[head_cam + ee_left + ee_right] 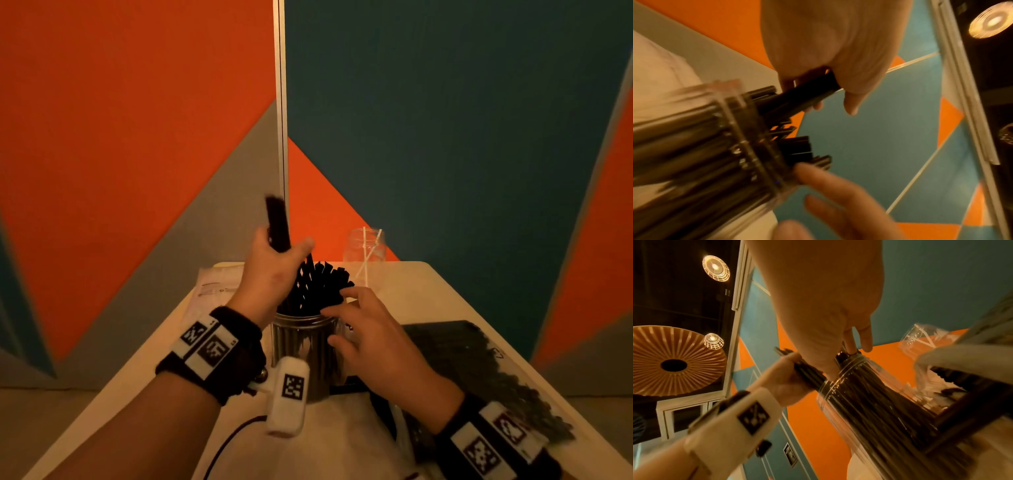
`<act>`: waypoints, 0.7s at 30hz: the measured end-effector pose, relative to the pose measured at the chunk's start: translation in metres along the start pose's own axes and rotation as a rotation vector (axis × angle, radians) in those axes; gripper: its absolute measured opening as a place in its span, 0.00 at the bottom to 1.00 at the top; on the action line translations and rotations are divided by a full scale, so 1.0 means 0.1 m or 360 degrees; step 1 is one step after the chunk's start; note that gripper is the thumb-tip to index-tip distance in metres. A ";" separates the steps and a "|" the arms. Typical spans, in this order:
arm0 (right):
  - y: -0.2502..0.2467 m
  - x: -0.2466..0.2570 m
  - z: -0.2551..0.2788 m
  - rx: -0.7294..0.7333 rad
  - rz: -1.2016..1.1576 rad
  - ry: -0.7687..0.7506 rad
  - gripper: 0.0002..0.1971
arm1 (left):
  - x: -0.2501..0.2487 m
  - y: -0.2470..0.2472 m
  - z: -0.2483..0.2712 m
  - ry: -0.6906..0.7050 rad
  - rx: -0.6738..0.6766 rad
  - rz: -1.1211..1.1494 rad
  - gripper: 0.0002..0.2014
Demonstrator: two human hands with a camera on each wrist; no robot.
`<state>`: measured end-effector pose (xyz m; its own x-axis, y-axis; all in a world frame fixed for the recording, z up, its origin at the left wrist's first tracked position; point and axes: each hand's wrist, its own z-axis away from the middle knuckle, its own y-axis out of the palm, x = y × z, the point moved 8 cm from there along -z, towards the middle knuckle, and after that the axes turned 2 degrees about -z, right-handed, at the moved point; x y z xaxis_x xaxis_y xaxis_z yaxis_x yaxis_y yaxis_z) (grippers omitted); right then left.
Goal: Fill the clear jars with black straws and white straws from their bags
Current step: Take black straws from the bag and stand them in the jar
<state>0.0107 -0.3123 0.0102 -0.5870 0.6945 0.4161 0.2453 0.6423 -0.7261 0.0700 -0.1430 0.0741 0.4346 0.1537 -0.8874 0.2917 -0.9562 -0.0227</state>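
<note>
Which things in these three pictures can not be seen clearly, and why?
- Print on the white bag: head view, too small and blurred.
- Bundle of black straws gripped by the left hand: motion blur, count unclear.
- Base of the near jar: hidden by the wrist camera.
- Right hand fingertips: whether they touch the straws is unclear.

Two clear jars (303, 346); two white straws (364, 260); two hands (274, 270).

Near clear jar (303, 346) stands packed with upright black straws (317, 287).
</note>
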 end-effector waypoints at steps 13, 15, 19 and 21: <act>-0.39 -1.33 1.05 0.1008 0.0395 0.0915 0.46 | -0.46 0.37 0.97 0.0895 0.0245 -0.0926 0.04; -0.38 -1.46 1.15 0.0993 0.0500 0.0976 0.50 | -0.04 0.73 1.17 0.0739 0.0716 -0.1442 0.09; -0.36 -1.57 1.14 0.0901 0.0556 0.1008 0.55 | 0.63 1.14 1.45 0.0678 0.1194 -0.1754 0.12; -0.34 -1.61 1.13 0.0924 0.0534 0.1002 0.57 | 0.77 1.31 1.49 0.0699 0.1243 -0.1701 0.19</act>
<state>0.0100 -0.4827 -0.0944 0.0155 0.9727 0.2316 -0.1988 0.2300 -0.9527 0.0148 -0.2934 -0.0658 0.5767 0.8143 -0.0656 0.1656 -0.1952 -0.9667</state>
